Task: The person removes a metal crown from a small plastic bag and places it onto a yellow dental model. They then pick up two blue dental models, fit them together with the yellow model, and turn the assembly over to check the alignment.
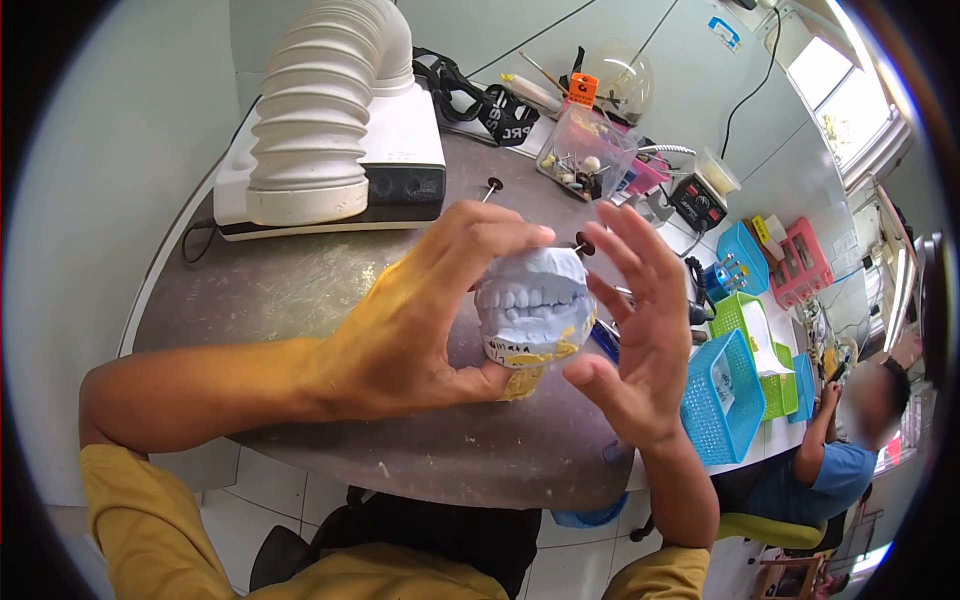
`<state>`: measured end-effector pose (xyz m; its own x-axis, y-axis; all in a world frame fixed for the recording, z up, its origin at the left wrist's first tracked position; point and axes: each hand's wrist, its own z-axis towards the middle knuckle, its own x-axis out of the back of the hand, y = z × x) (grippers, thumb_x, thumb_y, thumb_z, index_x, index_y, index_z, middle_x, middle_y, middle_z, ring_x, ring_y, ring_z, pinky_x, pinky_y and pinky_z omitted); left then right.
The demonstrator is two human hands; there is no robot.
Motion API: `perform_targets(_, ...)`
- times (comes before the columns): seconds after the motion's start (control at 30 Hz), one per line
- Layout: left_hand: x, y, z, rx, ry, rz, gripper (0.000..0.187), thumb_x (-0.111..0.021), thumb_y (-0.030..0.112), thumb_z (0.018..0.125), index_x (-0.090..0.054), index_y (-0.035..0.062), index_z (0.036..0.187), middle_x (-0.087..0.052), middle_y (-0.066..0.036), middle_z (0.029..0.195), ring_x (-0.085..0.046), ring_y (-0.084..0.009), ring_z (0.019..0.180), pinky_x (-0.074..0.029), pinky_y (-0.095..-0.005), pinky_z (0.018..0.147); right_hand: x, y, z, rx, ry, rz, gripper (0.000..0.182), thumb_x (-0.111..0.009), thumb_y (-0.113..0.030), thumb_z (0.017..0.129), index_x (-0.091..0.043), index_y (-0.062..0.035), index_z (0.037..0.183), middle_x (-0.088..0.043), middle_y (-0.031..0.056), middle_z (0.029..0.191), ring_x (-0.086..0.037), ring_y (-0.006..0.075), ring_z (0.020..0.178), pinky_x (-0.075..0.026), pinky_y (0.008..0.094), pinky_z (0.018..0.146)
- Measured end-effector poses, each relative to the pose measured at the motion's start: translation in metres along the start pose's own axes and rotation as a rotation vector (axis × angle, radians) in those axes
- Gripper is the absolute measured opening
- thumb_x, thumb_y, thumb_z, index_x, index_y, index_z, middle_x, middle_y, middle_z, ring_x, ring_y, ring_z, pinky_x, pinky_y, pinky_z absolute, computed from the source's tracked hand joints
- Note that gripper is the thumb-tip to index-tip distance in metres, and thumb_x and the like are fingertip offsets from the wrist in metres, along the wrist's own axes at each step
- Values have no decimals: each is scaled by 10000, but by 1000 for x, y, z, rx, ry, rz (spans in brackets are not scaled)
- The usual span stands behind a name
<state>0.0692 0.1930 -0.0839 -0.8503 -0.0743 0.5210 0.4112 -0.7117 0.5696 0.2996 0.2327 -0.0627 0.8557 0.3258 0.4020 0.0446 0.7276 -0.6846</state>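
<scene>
Head view: looks down over a grey round worktable [300,290], both hands raised above it.
Dental cast [533,308]: white plaster model of two rows of teeth, upper and lower halves closed together, teeth facing the camera; yellowish wax or stain along the lower base, with a yellow lump hanging under it.
Position of cast: held in the air over the middle of the table, between the two hands.
Left hand [400,330]: gripping the cast, thumb under the base, fingers curled over the top and back edge.
Right hand [635,330]: spread wide, palm turned toward the cast, just beside its right side, holding nothing; contact with the cast cannot be told.
Suction unit [400,150]: white box at the far edge of the table, ribbed white hose [320,100] rising from it.
Clear box [585,150]: small tools inside, behind the cast.
Blue basket [725,400]: right of the right hand, next to a green basket [745,320].
Other person [830,470]: seated at right, blue shirt, well apart.
</scene>
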Motion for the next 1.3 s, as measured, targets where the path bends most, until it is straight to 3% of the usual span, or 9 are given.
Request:
perform_targets(0.03, -3, -3, 0, -25, 13, -40, 860, -853, 37, 665, -417, 101, 1404, -455, -117, 1365, -507, -283, 1298, -551, -396, 999, -5, 2, 2, -47, 12, 169, 843, -839, -195, 802, -388, 25, 1480, -443, 196, 1496, -487, 302, 1356, -458, 398, 1067)
perform_targets(0.17, 0, -9, 3, -71, -10, -111, 832, -864, 21, 650, -449, 102, 1367, -467, -133, 1407, -503, -292, 1315, -552, -402, 1007, 4, 10, 4, -29, -189, 6, 788, -851, -200, 796, -463, 10, 1449, -559, 197, 1400, -568, 260, 1279, -459, 380, 1052)
perform_targets(0.6, 3, -8, 6, -189, 1, -9, 782, -831, 17, 734, -438, 47, 1410, -499, -167, 1375, -514, -283, 1321, -517, -391, 1060, -1, 19, 0, -23, -185, 139, 842, -893, -85, 739, -398, -3, 1415, -493, 201, 1438, -546, 267, 1302, -468, 410, 1098)
perform_targets(0.67, -1, -6, 4, -17, 170, -34, 758, -852, 35, 736, -449, 54, 1378, -516, -116, 1316, -557, -224, 1239, -545, -333, 981, -7, 20, -1, -21, -34, 187, 817, -886, -71, 745, -389, 0, 1390, -508, 221, 1404, -544, 278, 1301, -473, 397, 1095)
perform_targets(0.8, 1, 4, 0, 246, 130, -33, 739, -851, 46, 768, -413, 62, 1363, -560, -63, 1180, -603, -146, 1077, -548, -276, 862, -10, 19, -1, 37, 24, 88, 853, -888, -75, 746, -343, -11, 1399, -477, 239, 1414, -543, 321, 1303, -487, 400, 1083)
perform_targets(0.87, -1, 13, 2, 722, -9, -516, 690, -820, 77, 837, -368, 74, 1357, -583, -35, 1051, -602, -88, 942, -522, -240, 785, -13, 20, -1, 54, 26, 100, 851, -879, -67, 754, -328, -20, 1401, -437, 251, 1440, -532, 339, 1314, -489, 410, 1082)
perform_targets(0.93, -6, 16, -1, 690, 3, -680, 626, -790, 186, 898, -383, 21, 1345, -606, -42, 909, -593, -85, 837, -487, -225, 747, -13, 19, -1, 107, 38, 20, 842, -871, -64, 761, -323, -27, 1398, -420, 255, 1445, -517, 338, 1328, -486, 416, 1085)
perform_targets(1.17, -6, 21, 0, 675, 74, -1115, 594, -691, 139, 970, -351, -19, 1431, -671, -140, 1131, -651, -167, 1072, -528, -293, 946, -20, 23, -3, 33, 66, 55, 883, -890, -77, 739, -291, -50, 1388, -361, 276, 1483, -478, 347, 1359, -461, 429, 1105)
perform_targets(1.3, -2, 12, 1, 665, 110, -1131, 589, -624, 193, 1011, -319, 2, 1477, -629, -150, 1285, -639, -188, 1159, -546, -347, 980, -21, 17, -7, -63, 57, 306, 718, -759, -167, 871, -245, -76, 1363, -287, 331, 1529, -420, 359, 1399, -380, 446, 1136)
